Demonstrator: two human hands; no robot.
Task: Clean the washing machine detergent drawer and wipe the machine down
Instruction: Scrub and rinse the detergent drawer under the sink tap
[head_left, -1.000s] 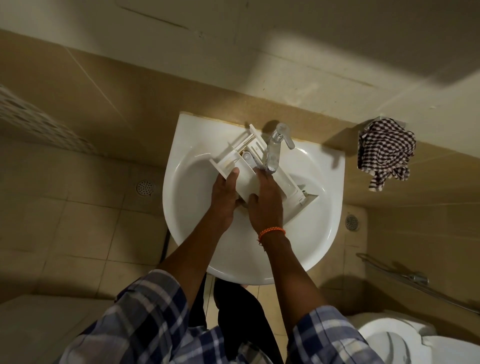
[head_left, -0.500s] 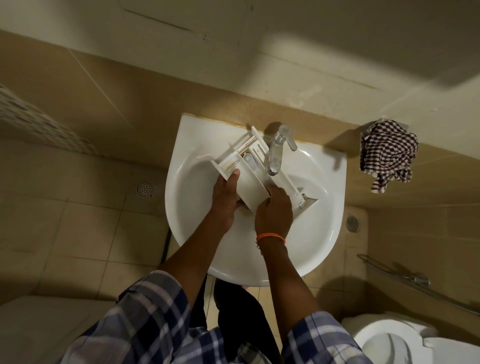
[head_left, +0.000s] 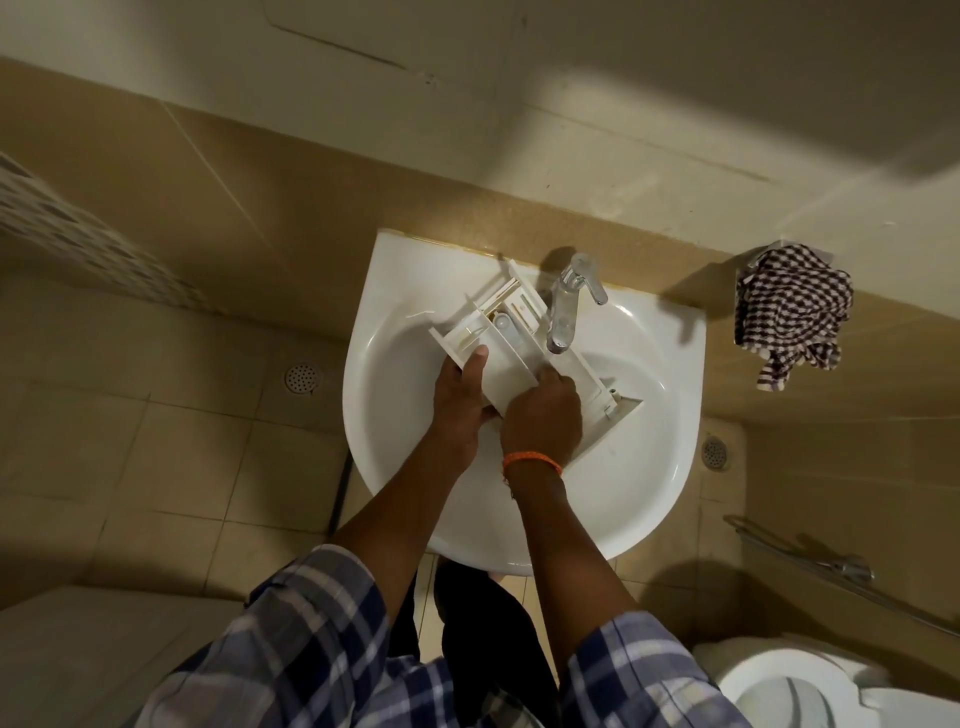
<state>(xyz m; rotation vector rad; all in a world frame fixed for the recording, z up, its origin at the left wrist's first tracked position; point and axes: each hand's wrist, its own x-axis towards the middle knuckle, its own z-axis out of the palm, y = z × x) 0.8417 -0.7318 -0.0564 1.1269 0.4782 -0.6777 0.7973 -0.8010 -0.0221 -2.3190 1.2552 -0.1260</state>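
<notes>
Two hands work over the white washbasin (head_left: 649, 467), where the detergent drawer (head_left: 511, 358) lies slantwise across the bowl, its far end up by the back rim, its front panel low toward the right. The left hand (head_left: 462, 400) has its fingers wrapped round the drawer's left wall, thumb up along the edge. The right hand (head_left: 543, 415) is curled over the near part of the drawer; whether it pinches a separate insert or only the drawer body cannot be told.

Moulded plastic of this sort is probably light and stiff, with thin partitions and clips that could snap under twisting, and likely slick when wet. The outer walls and the front panel look the soundest places to hold, not the inner dividers.

Close above the drawer's middle stands the chrome tap (head_left: 563, 312), limiting how far it can be lifted or turned. A checked cloth (head_left: 792, 312) hangs on the wall at right, well apart; a toilet (head_left: 810, 691) shows at lower right.
</notes>
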